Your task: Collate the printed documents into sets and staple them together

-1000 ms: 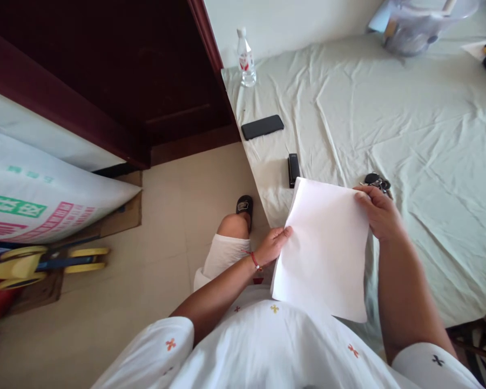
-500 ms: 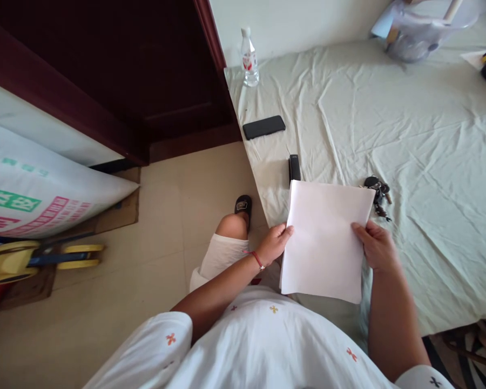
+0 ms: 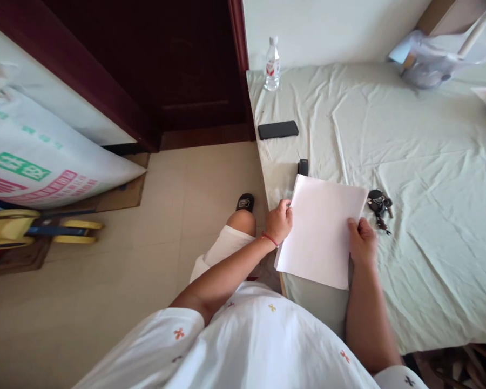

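A stack of white paper (image 3: 322, 229) lies over the near corner of a bed covered by a pale green sheet (image 3: 429, 178). My left hand (image 3: 280, 220), with a red string at the wrist, pinches the stack's left edge. My right hand (image 3: 361, 240) grips its right edge, thumb on top. A small black stapler-like object (image 3: 303, 167) sits just beyond the paper's top left corner. A bunch of keys (image 3: 378, 205) lies just right of the paper.
A black phone (image 3: 278, 129) and a clear water bottle (image 3: 271, 72) sit near the bed's left edge. A plastic bag with things (image 3: 429, 65) lies at the far right. On the tiled floor at left are a large printed sack (image 3: 36, 162) and a yellow toy (image 3: 28, 229). A dark wooden door (image 3: 178, 70) stands behind.
The paper has come down from a raised tilt to lie lower on the bed corner. My right hand slid from the top right corner down the right edge.
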The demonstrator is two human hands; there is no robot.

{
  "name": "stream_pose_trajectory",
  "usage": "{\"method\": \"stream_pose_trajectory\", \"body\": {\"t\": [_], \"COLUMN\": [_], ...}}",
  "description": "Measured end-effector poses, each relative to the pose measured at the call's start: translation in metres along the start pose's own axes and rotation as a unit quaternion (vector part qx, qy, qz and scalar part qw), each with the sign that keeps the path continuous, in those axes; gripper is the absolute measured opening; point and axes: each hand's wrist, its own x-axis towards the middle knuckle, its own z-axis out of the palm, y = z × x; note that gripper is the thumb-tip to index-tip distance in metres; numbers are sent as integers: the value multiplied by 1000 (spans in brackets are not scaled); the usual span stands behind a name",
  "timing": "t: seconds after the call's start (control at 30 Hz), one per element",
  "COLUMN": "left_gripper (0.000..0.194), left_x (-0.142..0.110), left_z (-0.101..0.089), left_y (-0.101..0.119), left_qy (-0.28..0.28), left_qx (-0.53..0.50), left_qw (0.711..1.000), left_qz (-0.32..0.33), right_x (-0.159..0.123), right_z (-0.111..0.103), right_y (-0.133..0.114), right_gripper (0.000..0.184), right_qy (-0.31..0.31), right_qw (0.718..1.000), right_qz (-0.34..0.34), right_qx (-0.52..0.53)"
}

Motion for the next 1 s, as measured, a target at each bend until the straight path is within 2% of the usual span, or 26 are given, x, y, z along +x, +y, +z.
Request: {"method": "stream_pose_trajectory", "body": {"t": [0.1, 0.27, 0.33, 0.43, 0.73, 1.0], "left_gripper": [19, 10, 6, 12, 21, 20], "left_x": [-3, -4, -4, -3, -2, -2], "left_z": [4, 8, 10, 11, 9, 7], "left_y": [-6, -13, -14, -15, -14, -12], "left_qy": [50, 111, 109, 102, 106, 104], "left_qx": [-22, -53, -34, -30, -39, -32], "left_qw": [998, 992, 993, 994, 993, 994], "left_qz": [6, 12, 12, 22, 21, 27], "right_x": [-2, -2, -2, 0, 3, 4], "right_z": [2, 6, 8, 9, 9, 10], "right_y": [3, 6, 6, 6, 15, 9], "right_gripper": [45, 41, 37, 33, 32, 28], "right_qy": [51, 50, 52, 63, 65, 66], "right_qw": [999, 998, 998, 998, 998, 997], "right_qz": [-3, 17, 13, 0, -5, -24], "right_qx": [19, 43, 17, -2, 19, 12]}}
